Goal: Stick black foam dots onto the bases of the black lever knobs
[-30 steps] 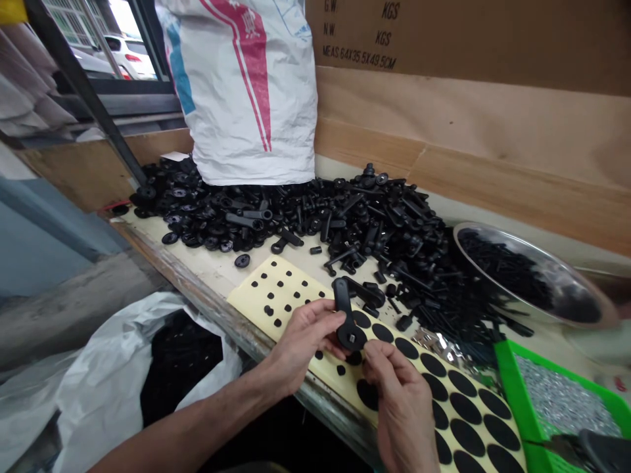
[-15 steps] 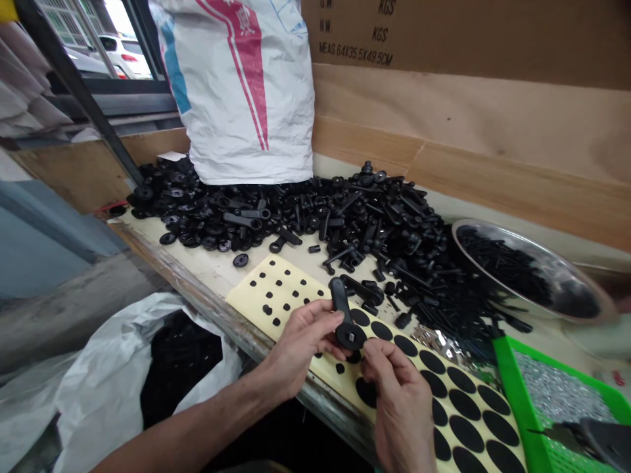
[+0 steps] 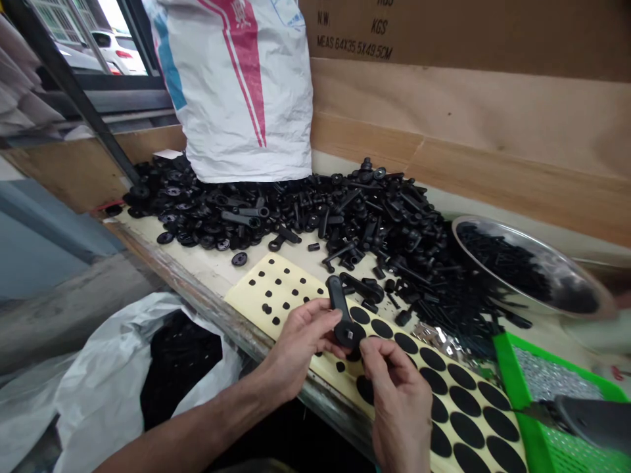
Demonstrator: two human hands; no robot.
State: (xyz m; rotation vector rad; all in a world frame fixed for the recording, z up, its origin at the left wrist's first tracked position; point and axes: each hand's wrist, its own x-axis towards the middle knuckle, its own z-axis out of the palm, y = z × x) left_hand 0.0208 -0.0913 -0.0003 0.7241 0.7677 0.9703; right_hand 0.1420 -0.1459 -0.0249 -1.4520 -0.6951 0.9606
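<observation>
My left hand [image 3: 298, 338] pinches a black plastic crank lever [image 3: 338, 295] between thumb and fingers. Its arm points up and away, and its round end with a small bright square centre faces me. Close beside that round end is my right hand [image 3: 399, 394], thumb and forefinger pressed together; whatever they hold, if anything, is hidden. Beneath both hands lies a pale yellow backing sheet [image 3: 249, 303], with small black dots on its left part and large black round stickers [image 3: 464, 428] on its right. More black levers [image 3: 362, 286] rest just beyond the sheet.
Black plastic parts [image 3: 365, 203] are heaped along the back, before a white sack [image 3: 246, 98]. To the right stand a metal bowl [image 3: 586, 282] of black pieces and a green basket [image 3: 507, 361] of small shiny pieces. A grey-handled pointed tool [image 3: 591, 417] crosses the basket. An opened white bag [image 3: 103, 374] sits lower left.
The view has shifted slightly. Both hands and the lever keep nearly the same pose. The grey-handled tool at the right appears a little higher and further left.
</observation>
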